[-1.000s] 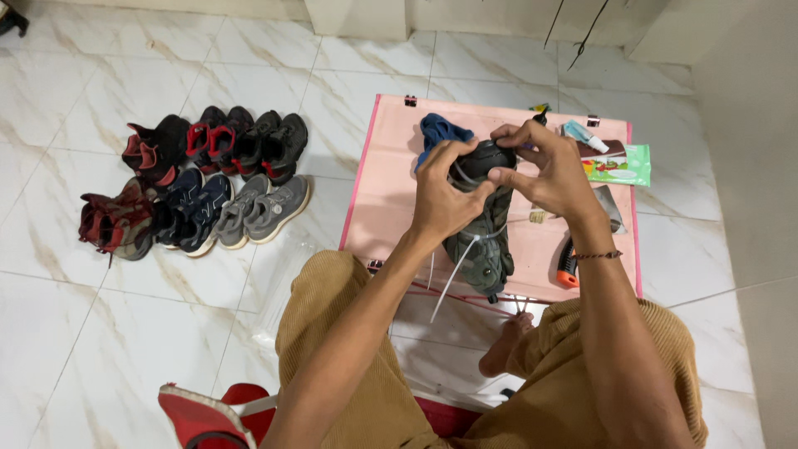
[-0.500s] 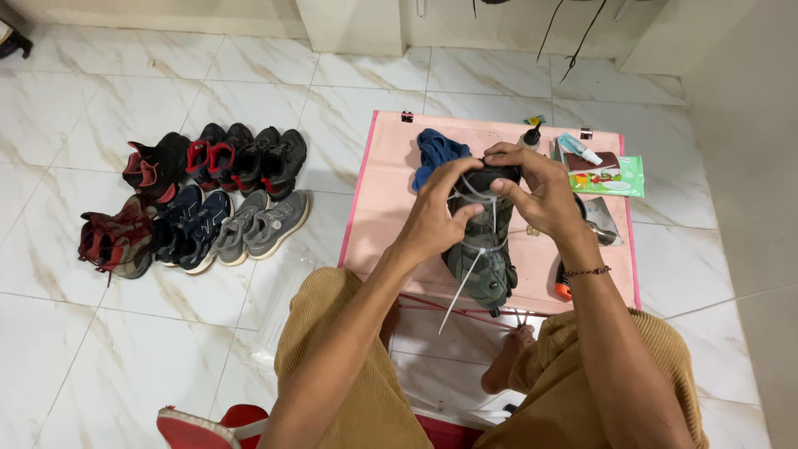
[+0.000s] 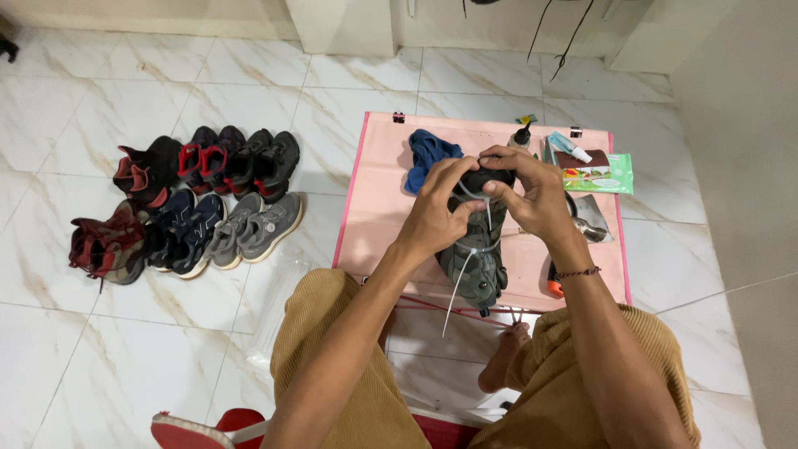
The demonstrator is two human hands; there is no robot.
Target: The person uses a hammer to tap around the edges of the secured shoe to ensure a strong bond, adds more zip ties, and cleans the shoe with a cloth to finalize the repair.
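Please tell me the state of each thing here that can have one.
Left hand: gripping the shoe.
Right hand: pinching the lace.
Shoe: held up, partly laced.
Lace: loose end dangling.
Shoes on floor: set in rows.
Wipes pack: lying flat.

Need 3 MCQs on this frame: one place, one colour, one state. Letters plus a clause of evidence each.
1. Where do the spare shoes lie?
A. on the pink mat
B. on the tiled floor beside the mat
C. on the person's lap

2. What colour is the cloth on the pink mat?
A. blue
B. yellow
C. white

3. How is the dark green shoe held?
A. lying untouched on the floor
B. in one hand only
C. both hands on it, fingers on its white lace

Key: 1 B, the shoes sit in two rows on the marble tiles, off the mat. 2 A, a crumpled blue cloth lies near the mat's far edge. 3 C, the left hand and right hand meet at the shoe's top, lace hanging below.
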